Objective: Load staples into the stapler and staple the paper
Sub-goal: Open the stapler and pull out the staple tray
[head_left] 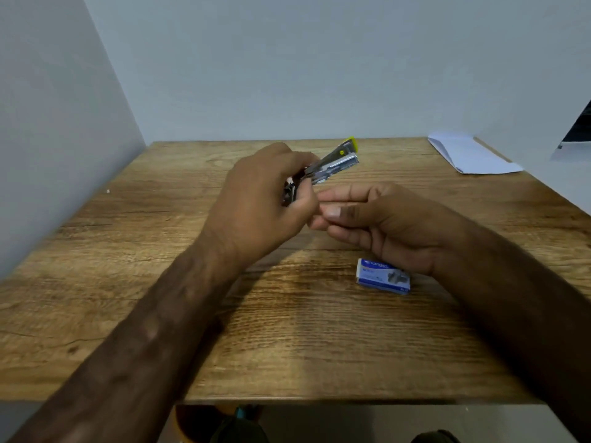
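Nearest the camera, the wooden table (287,330) shows its front edge, with both forearms reaching in over it and bare board between them. Next, the blue staple box (383,276) lies flat and closed on the right, just beside the right wrist. Above it the right hand (383,225) hovers with its fingers curled and the thumb pressed to the forefinger. Whether a strip of staples sits in that pinch, I cannot tell. Just left of it, fingertips almost meeting, the left hand (259,199) grips the stapler (335,163) by its rear end, lifted off the table. The stapler is silver metal with a yellow tip, angled up and away to the right, its arms slightly parted. Further back, the white paper (470,156) rests at the far right corner. A wall (57,123) hugs the left edge and another closes the back.
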The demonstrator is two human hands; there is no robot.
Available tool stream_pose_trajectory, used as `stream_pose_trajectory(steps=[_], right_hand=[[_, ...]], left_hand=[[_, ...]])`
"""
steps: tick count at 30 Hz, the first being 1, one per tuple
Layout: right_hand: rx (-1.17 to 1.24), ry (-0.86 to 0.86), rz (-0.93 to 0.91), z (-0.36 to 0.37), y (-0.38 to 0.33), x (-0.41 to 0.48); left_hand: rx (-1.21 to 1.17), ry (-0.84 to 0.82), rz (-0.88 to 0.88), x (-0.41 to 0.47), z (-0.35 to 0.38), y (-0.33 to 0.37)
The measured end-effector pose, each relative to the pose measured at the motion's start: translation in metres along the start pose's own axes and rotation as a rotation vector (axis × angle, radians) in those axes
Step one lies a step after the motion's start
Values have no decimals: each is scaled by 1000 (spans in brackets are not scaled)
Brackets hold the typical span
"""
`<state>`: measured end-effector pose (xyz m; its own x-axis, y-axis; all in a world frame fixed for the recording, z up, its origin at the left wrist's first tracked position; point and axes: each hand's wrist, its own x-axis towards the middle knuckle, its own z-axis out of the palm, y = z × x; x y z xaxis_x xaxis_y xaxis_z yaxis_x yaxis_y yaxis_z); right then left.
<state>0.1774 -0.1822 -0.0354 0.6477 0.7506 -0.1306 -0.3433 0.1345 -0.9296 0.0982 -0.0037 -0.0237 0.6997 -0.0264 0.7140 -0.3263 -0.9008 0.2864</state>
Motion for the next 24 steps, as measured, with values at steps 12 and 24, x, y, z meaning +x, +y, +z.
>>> stream_pose_trajectory(steps=[12, 24], right_hand=[[129, -30, 32, 3, 4, -1], [26, 38, -63, 0, -1, 0]], left_hand=[[75, -16, 170, -9, 8, -2], [-953, -3, -699, -7, 21, 17]])
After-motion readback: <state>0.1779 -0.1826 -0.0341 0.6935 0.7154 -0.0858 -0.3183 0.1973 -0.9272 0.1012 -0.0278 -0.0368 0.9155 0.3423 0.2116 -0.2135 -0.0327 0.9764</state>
